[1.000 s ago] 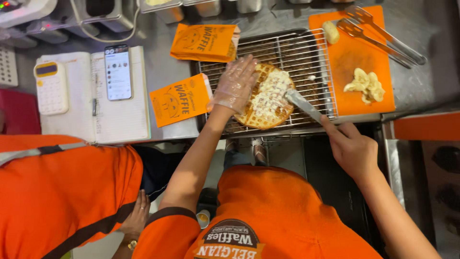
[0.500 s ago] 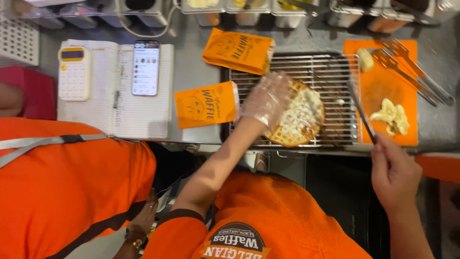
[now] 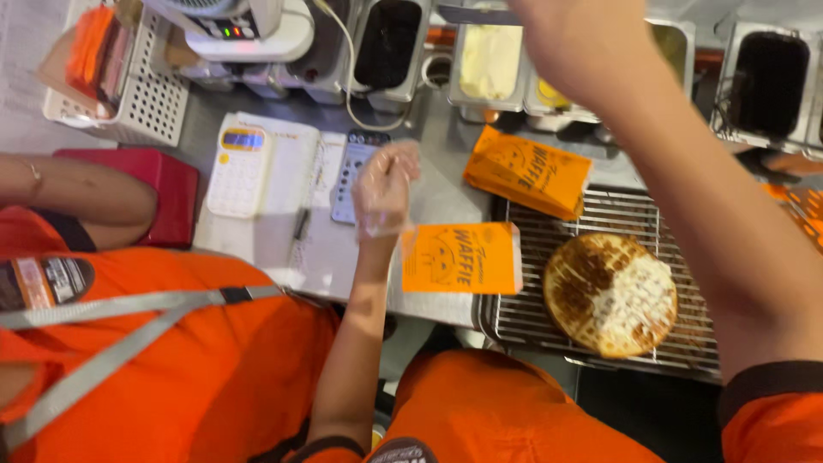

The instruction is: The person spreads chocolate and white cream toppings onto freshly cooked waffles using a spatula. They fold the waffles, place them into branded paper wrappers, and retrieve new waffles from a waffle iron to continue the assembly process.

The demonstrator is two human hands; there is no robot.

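Note:
A round waffle (image 3: 610,293) spread with white cream on one half lies on a wire rack (image 3: 549,214). My left hand (image 3: 386,184), in a clear plastic glove, hovers over the counter left of the rack with its fingers loosely apart and nothing in it. It is just above an orange paper sleeve (image 3: 461,257). My right hand (image 3: 570,39) reaches to the back over a tub of pale cream (image 3: 489,60). It grips a metal spatula (image 3: 471,13) whose blade points left. A second orange sleeve (image 3: 527,171) lies at the rack's far corner.
A row of metal tubs (image 3: 767,81) lines the back. A calculator (image 3: 240,167), a phone (image 3: 351,176) and an open notebook (image 3: 291,240) lie left of my gloved hand. A red box (image 3: 163,193) and white basket (image 3: 137,103) stand further left. A co-worker in orange (image 3: 129,360) stands close at left.
My left hand has lifted off the waffle and moved left over the counter. My right hand has carried the spatula from the rack up to the tubs at the back.

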